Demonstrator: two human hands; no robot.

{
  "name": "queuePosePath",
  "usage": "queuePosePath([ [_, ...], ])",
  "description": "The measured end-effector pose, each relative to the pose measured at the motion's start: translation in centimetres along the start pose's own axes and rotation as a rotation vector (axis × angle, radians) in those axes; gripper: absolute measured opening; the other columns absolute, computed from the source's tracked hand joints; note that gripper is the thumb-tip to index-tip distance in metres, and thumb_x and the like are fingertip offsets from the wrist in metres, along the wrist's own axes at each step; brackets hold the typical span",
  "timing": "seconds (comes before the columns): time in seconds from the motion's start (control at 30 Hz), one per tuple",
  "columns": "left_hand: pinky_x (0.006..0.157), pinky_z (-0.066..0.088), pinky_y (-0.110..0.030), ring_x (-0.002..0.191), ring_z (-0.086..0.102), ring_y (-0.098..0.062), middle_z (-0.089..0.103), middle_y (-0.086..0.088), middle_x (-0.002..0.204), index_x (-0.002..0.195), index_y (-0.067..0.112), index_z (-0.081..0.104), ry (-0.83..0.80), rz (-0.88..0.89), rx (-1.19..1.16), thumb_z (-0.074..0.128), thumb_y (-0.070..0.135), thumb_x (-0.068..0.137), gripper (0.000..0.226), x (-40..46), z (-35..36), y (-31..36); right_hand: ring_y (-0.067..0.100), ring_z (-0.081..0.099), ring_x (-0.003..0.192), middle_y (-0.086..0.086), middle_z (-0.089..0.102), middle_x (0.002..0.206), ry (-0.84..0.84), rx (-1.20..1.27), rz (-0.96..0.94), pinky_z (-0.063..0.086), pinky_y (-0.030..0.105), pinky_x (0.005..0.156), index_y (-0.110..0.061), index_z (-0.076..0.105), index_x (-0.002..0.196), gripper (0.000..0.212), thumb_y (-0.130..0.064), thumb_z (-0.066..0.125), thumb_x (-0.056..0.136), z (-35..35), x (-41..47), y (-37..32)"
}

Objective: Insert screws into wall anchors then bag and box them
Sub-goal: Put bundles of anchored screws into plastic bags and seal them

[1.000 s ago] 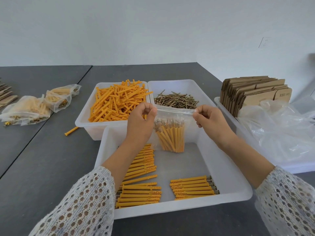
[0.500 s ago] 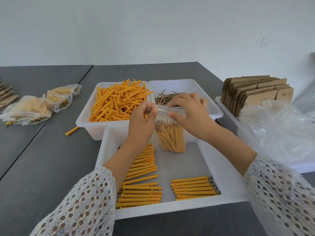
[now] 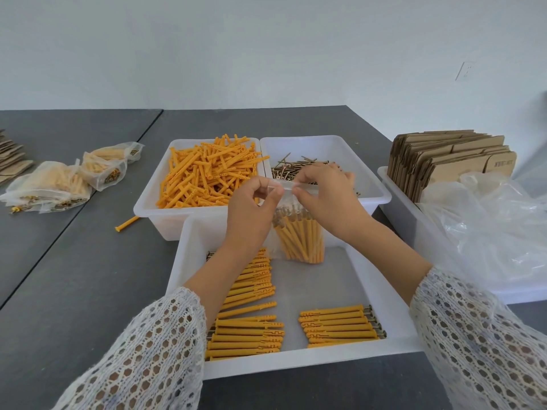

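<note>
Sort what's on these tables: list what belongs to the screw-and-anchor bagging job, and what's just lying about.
In the job:
- clear bag of assembled anchors, pinched at its top by left hand and right hand
- assembled anchors in the near tray
- loose orange anchors
- screws
- flat cardboard boxes
- filled bags

Lying about:
- stray anchor on the table
- crumpled plastic sheet

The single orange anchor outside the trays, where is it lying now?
The single orange anchor lies on the grey table, left of the tray of loose anchors.
</note>
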State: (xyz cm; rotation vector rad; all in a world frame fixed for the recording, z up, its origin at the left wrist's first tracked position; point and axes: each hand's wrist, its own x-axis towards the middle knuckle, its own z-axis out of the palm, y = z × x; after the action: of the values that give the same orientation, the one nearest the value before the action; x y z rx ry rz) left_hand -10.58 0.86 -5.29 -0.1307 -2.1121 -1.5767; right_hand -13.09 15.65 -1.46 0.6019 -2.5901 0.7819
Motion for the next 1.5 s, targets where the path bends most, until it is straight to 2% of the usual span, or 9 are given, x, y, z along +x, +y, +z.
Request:
queuePosePath([
  [0.33, 0.079, 0.051, -0.03, 0.088, 0.062, -0.025, 0.07, 0.001, 0.088, 0.09, 0.019, 0.071, -0.006, -0.019, -0.049, 0.067, 0.013, 0.094, 0.008, 0.3, -0.2, 0.1, 0.018, 0.048, 0.104, -0.013, 0.057, 0.094, 0.073, -0.057, -0.025, 0.022, 0.034, 0.088, -0.02, 0.067, 0.095, 0.009, -0.022, 0.058, 0.093, 1.2, 0.4, -1.1],
  [0.63, 0.078, 0.049, -0.026, 0.083, 0.062, -0.015, 0.069, 0.002, 0.085, 0.09, 0.01, 0.071, 0.008, 0.036, 0.007, 0.068, 0.014, 0.093, 0.006, 0.1, -0.4, 0.1, 0.02, 0.053, 0.096, -0.004, 0.063, 0.092, 0.175, -0.25, -0.165, 0.027, 0.036, 0.087, -0.016, 0.065, 0.089, 0.01, -0.018, 0.056, 0.092, 1.8, -0.2, -0.9],
  [0.77, 0.072, 0.044, -0.016, 0.075, 0.056, -0.006, 0.065, 0.01, 0.077, 0.081, 0.022, 0.067, 0.027, 0.027, 0.0, 0.069, 0.012, 0.092, 0.016, 0.1, -0.4, 0.1, 0.02, 0.054, 0.094, -0.004, 0.062, 0.091, 0.171, -0.259, -0.165, 0.028, 0.035, 0.086, -0.016, 0.064, 0.088, 0.01, -0.019, 0.056, 0.092, 1.9, -0.1, -0.9],
  [0.87, 0.074, 0.047, -0.016, 0.081, 0.062, -0.008, 0.07, 0.01, 0.083, 0.085, 0.023, 0.071, 0.028, 0.016, -0.027, 0.065, 0.01, 0.095, 0.018, 0.1, -0.4, 0.1, 0.019, 0.053, 0.097, -0.005, 0.064, 0.094, 0.154, -0.226, -0.149, 0.027, 0.034, 0.088, -0.017, 0.065, 0.091, 0.01, -0.02, 0.055, 0.094, 1.8, -0.1, -0.6],
  [0.97, 0.073, 0.045, -0.016, 0.077, 0.06, 0.003, 0.069, 0.015, 0.081, 0.086, 0.025, 0.072, 0.039, 0.03, -0.016, 0.058, 0.008, 0.098, 0.024, 0.1, -0.5, -0.1, 0.017, 0.053, 0.098, -0.007, 0.064, 0.094, 0.141, -0.208, -0.143, 0.026, 0.032, 0.088, -0.018, 0.065, 0.092, 0.011, -0.02, 0.054, 0.095, 1.7, -0.1, -0.5],
  [1.13, 0.076, 0.047, -0.018, 0.082, 0.062, 0.001, 0.072, 0.014, 0.087, 0.089, 0.027, 0.074, 0.05, 0.044, -0.01, 0.058, 0.009, 0.098, 0.026, 0.1, -0.4, -0.3, 0.015, 0.051, 0.097, -0.007, 0.062, 0.094, 0.112, -0.19, -0.144, 0.027, 0.034, 0.089, -0.018, 0.063, 0.092, 0.015, -0.031, 0.057, 0.095, 1.9, 0.2, -0.8],
  [1.27, 0.075, 0.049, -0.022, 0.078, 0.062, -0.006, 0.072, 0.006, 0.082, 0.088, 0.019, 0.076, 0.067, 0.017, -0.034, 0.062, 0.014, 0.097, 0.017, 0.2, -0.6, -0.2, 0.019, 0.053, 0.097, -0.004, 0.063, 0.093, 0.105, -0.176, -0.153, 0.026, 0.033, 0.088, -0.016, 0.063, 0.089, 0.012, -0.024, 0.057, 0.095, 2.1, 0.8, -1.3],
  [1.4, 0.063, 0.039, -0.011, 0.068, 0.054, 0.001, 0.066, 0.012, 0.075, 0.084, 0.02, 0.071, 0.016, 0.048, 0.09, 0.062, 0.014, 0.097, 0.018, 0.4, -0.8, -0.1, 0.018, 0.052, 0.095, -0.006, 0.063, 0.092, 0.093, -0.268, -0.181, 0.029, 0.035, 0.087, -0.018, 0.063, 0.09, 0.012, -0.026, 0.056, 0.095, 2.1, 0.7, -1.2],
  [1.5, 0.061, 0.038, -0.011, 0.068, 0.051, -0.003, 0.062, 0.004, 0.076, 0.085, 0.01, 0.066, 0.001, 0.056, 0.177, 0.059, 0.014, 0.099, 0.016, 0.3, -0.9, -0.4, 0.017, 0.052, 0.097, -0.009, 0.062, 0.093, 0.058, -0.298, -0.202, 0.029, 0.034, 0.086, -0.02, 0.063, 0.09, 0.011, -0.026, 0.056, 0.095, 1.5, 0.6, -0.6],
])
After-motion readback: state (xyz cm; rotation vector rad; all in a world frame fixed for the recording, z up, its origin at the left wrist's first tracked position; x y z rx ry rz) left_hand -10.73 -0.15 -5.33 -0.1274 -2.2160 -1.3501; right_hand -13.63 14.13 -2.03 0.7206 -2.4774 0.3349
